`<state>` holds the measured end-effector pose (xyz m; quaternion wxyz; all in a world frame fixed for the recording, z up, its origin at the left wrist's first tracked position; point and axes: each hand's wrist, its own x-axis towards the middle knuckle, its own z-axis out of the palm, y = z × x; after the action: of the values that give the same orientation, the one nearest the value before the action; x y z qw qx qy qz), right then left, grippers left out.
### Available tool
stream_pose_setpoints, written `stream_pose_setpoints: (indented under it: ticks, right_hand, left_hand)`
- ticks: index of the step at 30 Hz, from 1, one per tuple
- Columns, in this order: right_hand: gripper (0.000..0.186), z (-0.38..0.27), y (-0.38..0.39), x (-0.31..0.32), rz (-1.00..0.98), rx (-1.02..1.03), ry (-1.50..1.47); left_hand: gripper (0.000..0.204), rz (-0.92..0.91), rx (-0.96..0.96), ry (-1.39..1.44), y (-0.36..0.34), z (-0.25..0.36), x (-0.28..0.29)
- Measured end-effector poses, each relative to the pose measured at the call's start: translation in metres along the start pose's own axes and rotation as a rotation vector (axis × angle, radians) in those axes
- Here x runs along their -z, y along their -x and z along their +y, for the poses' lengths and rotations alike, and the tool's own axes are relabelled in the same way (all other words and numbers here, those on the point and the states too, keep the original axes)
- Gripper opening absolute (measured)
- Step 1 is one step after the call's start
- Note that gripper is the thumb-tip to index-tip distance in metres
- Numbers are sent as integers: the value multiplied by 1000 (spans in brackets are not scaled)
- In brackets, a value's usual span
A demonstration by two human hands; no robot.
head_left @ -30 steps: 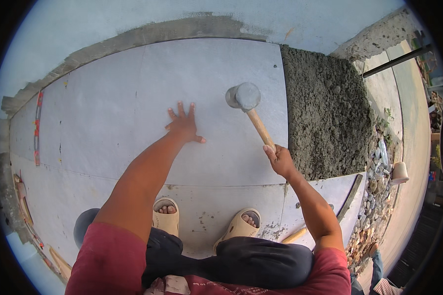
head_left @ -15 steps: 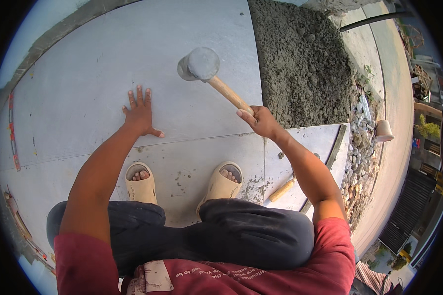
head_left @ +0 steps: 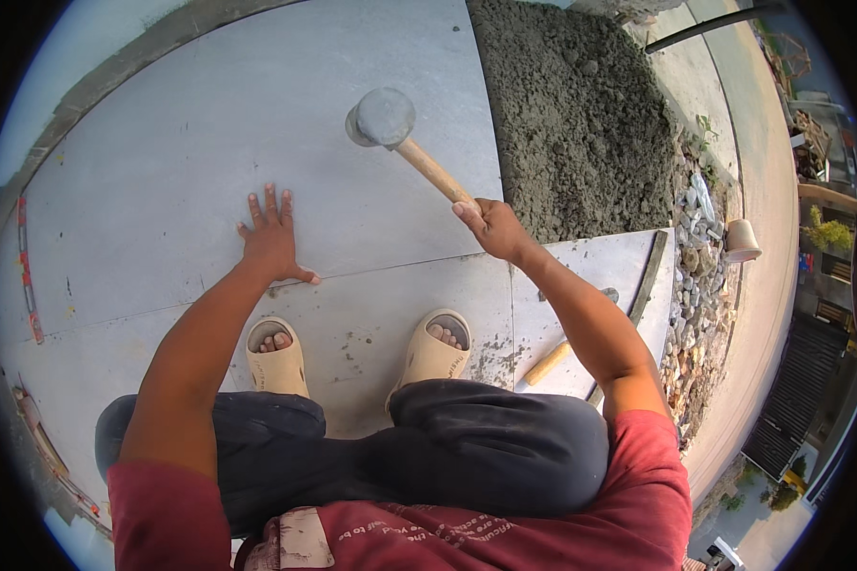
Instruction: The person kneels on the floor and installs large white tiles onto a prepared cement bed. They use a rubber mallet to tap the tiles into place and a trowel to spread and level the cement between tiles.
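A rubber mallet [head_left: 387,116] with a grey head and a pale wooden handle is gripped near the handle's end by my right hand [head_left: 493,228]. The mallet's head is over the large grey tile [head_left: 352,209]; whether it touches the surface I cannot tell. Fingers spread, my left hand [head_left: 270,238] rests flat on the same tile, close to the joint with the nearer tiles. Beyond the tile's right edge lies rough wet mortar [head_left: 581,124].
A second wooden-handled tool [head_left: 548,364] lies by my right forearm, beside a dark straight strip [head_left: 649,276]. Gravel [head_left: 690,305] borders the tiles on the right, with a beige bucket [head_left: 741,241] past it. A red-marked level [head_left: 27,271] lies far left.
My left hand sits slightly nearer the tile joint than before. The mallet's head has shifted a little, still held in my right hand. The whole view has moved slightly.
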<state>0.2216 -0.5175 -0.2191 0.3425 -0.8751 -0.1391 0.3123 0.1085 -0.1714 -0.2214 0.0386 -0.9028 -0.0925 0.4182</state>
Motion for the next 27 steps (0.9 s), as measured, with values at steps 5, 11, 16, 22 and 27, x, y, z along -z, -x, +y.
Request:
stream_pose_setpoints:
  ticks: [5, 11, 16, 22, 27]
  right_hand:
    - [56, -101, 32, 29, 98, 139, -589]
    - [49, -1, 53, -28, 146, 406, -219]
    - [56, -22, 52, -11, -30, 132, 154]
    - [62, -96, 58, -11, 97, 459, -444]
    - [60, 33, 65, -50, -14, -13, 238]
  left_hand:
    - [161, 8, -8, 17, 3, -10, -5]
    - [157, 70, -36, 61, 3, -11, -17]
    - [156, 94, -45, 78, 0, -10, -17]
    - [155, 88, -11, 65, 6, -26, -25]
    - [159, 43, -58, 29, 0, -3, -4]
